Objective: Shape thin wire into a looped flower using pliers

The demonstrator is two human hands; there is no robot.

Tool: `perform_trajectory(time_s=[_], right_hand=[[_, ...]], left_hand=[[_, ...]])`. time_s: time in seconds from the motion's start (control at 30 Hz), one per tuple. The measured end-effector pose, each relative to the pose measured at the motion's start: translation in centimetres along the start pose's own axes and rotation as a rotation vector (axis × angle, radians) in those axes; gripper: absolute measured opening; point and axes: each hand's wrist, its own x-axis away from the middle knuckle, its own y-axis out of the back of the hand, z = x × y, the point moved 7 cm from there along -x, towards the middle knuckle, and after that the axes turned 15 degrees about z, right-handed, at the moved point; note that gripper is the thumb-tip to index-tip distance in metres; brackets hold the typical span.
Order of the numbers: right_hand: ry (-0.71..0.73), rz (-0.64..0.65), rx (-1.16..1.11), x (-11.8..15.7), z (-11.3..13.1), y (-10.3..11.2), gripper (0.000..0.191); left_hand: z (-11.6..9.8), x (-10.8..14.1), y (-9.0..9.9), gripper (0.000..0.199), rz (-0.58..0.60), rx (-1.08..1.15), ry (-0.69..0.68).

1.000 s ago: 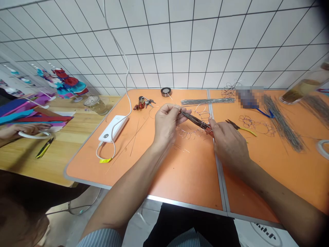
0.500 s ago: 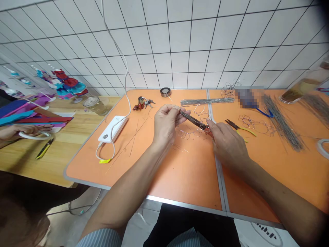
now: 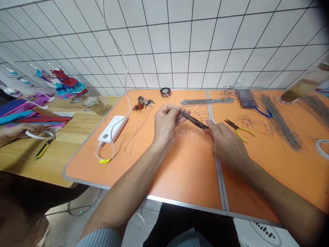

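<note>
The co-worker's hand [image 3: 34,129] and white ring [image 3: 38,137] are further right, at the knife's [image 3: 43,149] tip. More of the yellow pliers [image 3: 237,128] shows beside the right hand [image 3: 227,142].

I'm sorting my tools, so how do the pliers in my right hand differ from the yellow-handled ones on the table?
The dark pliers are in your right hand; the yellow-handled pliers lie on the orange table. The dark pliers' visible grip looks reddish; the yellow-handled pliers' grips are yellow. Both have dark noses.

Left fingers [image 3: 175,109] pinch looped wire [image 3: 189,132] by the tip of dark pliers [image 3: 194,120] in right fingers [image 3: 211,125]
</note>
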Motion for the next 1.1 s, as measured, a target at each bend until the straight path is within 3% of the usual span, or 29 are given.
perform_trajectory(time_s=[0.23,0.4,0.57,1.1], right_hand=[[-0.019,0.04,-0.101,0.2,-0.3,-0.5,0.048],[-0.021,0.116,-0.445,-0.3,-0.8,-1.0,0.046],[-0.01,0.221,-0.757,-0.9,-0.7,-1.3,0.029],[-0.078,0.317,-0.905,-1.0,-0.9,-1.7,0.018]], left_hand=[[-0.1,0.1,-0.1,0.02,0.008,0.014,0.001],[0.0,0.0,0.1,0.017,-0.012,-0.004,0.026],[0.2,0.0,0.2,0.018,-0.025,-0.004,0.045],[0.1,0.1,0.1,0.017,-0.029,-0.004,0.056]])
